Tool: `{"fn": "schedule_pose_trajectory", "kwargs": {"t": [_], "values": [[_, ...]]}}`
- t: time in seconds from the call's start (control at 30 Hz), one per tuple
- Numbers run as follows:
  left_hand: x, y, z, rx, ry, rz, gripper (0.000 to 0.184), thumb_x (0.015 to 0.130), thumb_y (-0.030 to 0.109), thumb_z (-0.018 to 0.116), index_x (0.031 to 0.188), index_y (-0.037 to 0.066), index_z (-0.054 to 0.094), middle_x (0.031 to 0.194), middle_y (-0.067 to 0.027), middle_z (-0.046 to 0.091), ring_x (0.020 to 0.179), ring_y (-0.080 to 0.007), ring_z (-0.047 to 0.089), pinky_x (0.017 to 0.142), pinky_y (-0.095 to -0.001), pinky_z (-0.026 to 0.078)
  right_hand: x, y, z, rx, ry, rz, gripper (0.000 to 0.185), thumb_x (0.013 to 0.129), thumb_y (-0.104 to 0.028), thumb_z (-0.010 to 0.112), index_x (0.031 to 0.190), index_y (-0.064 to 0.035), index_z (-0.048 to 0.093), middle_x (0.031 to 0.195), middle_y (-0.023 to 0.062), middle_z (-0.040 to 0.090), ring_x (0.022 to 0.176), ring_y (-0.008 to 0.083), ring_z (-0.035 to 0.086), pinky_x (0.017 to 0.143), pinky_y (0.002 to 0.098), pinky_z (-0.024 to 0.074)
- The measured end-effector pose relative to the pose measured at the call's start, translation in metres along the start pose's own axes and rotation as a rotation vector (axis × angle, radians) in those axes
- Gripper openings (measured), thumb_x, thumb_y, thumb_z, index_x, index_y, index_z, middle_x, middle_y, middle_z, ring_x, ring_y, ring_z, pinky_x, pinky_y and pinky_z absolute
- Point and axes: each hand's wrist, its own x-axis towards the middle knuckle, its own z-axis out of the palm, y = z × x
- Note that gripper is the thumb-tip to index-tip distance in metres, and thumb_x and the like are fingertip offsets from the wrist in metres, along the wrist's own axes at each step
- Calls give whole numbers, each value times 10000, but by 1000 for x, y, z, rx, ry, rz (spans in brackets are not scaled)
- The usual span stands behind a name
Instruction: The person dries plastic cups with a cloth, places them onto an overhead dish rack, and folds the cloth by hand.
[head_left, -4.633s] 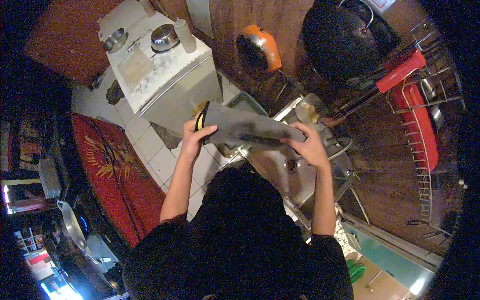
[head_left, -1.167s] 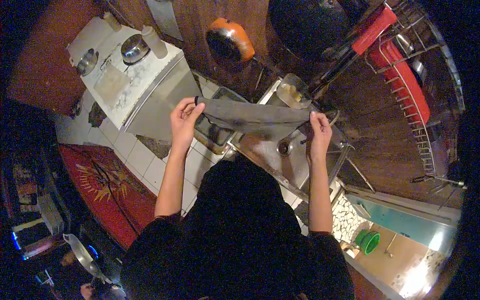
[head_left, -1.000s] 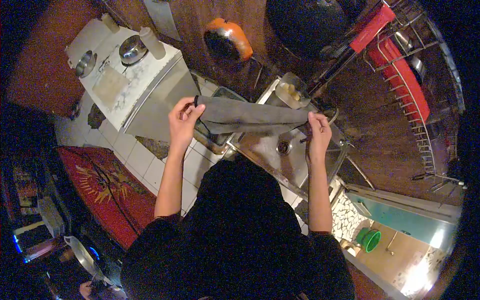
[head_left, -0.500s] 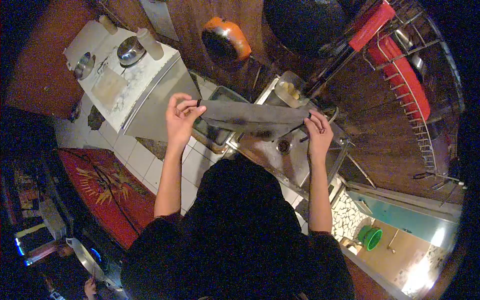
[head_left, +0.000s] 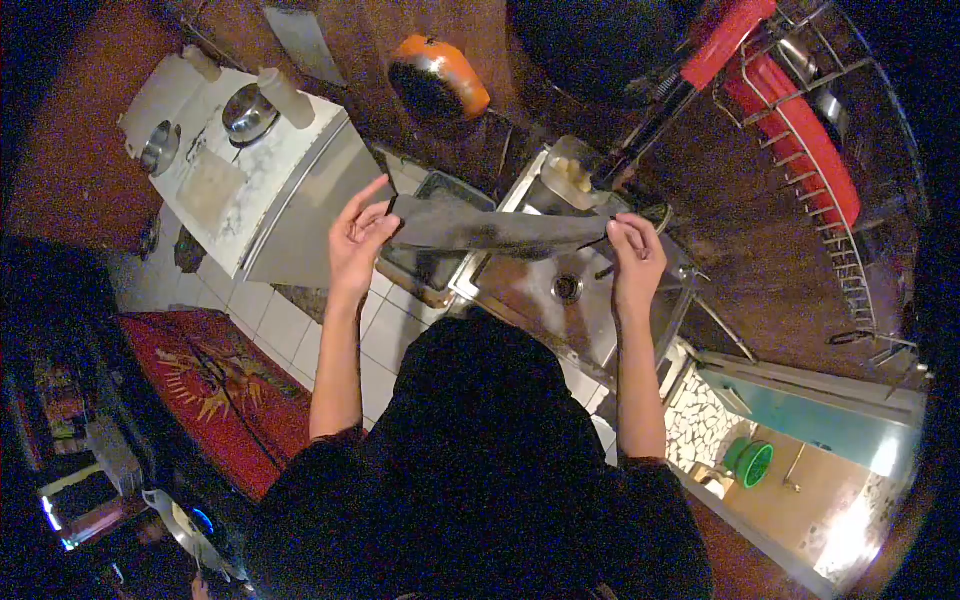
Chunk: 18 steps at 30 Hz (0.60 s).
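Observation:
A long grey cloth (head_left: pixel 490 232), black at both ends, is stretched between my two hands above the sink. My left hand (head_left: pixel 358 245) pinches its left end between thumb and fingers, with the index finger pointing up. At the other end, my right hand (head_left: pixel 637 248) grips the cloth with bent fingers. The fabric hangs in a narrow, slightly sagging band. Below it is the metal sink (head_left: pixel 520 295) with a round drain (head_left: pixel 566 288). Behind the cloth stands a clear plastic container (head_left: pixel 568 175) with pale yellowish pieces inside.
To the left, a white-topped cabinet (head_left: pixel 310 150) carries a metal bowl (head_left: pixel 248 114) and a bottle (head_left: pixel 287 100). An orange pan (head_left: pixel 440 78) hangs on the wall. A wire rack (head_left: pixel 790 150) with red items is at right. A green bucket (head_left: pixel 748 462) stands lower right.
The cloth has become narrower and more bunched, its left end slightly lower. My left index finger has straightened upward. The view has shifted slightly.

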Motion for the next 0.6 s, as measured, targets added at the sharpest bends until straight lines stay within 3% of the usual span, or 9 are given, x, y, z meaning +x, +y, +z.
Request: {"fn": "schedule_pose_trajectory", "kwargs": {"t": [0.17,0.37,0.5,0.57,0.6], "values": [[4,-3,2,58,91,-108,383,884,29,691,1262,26,624,939,-8,678,891,-65,598,826,-200,448,2,4,-2,23,-36,-42,154,879,-67,716,1021,-21,678,941,36,698,898,100,636,852,242,489],[4,-8,-3,179,120,57,267,879,35,694,1146,28,694,927,-13,680,862,-77,588,829,-215,444,1,-1,-7,-177,33,-93,216,875,-65,705,1087,-25,694,956,48,705,901,130,644,886,266,484],[3,3,4,445,168,235,221,856,28,702,1075,24,731,940,-54,690,885,-133,569,868,-257,444,-2,-1,-7,-282,53,-150,255,887,-73,711,1140,-45,708,988,38,681,920,107,603,875,244,462],[2,9,7,548,151,293,221,840,18,709,1058,23,739,943,-63,691,909,-158,562,884,-275,443,-5,-5,-6,-438,35,-212,259,866,-109,708,1122,-79,734,1033,91,695,1009,205,617,968,320,444],[3,10,7,604,124,318,255,806,17,734,1061,24,740,943,-66,693,938,-176,552,891,-289,440,-4,-4,-6,-437,34,-212,259,866,-109,708,1122,-79,734,1033,91,695,1009,205,617,968,320,444]]}}
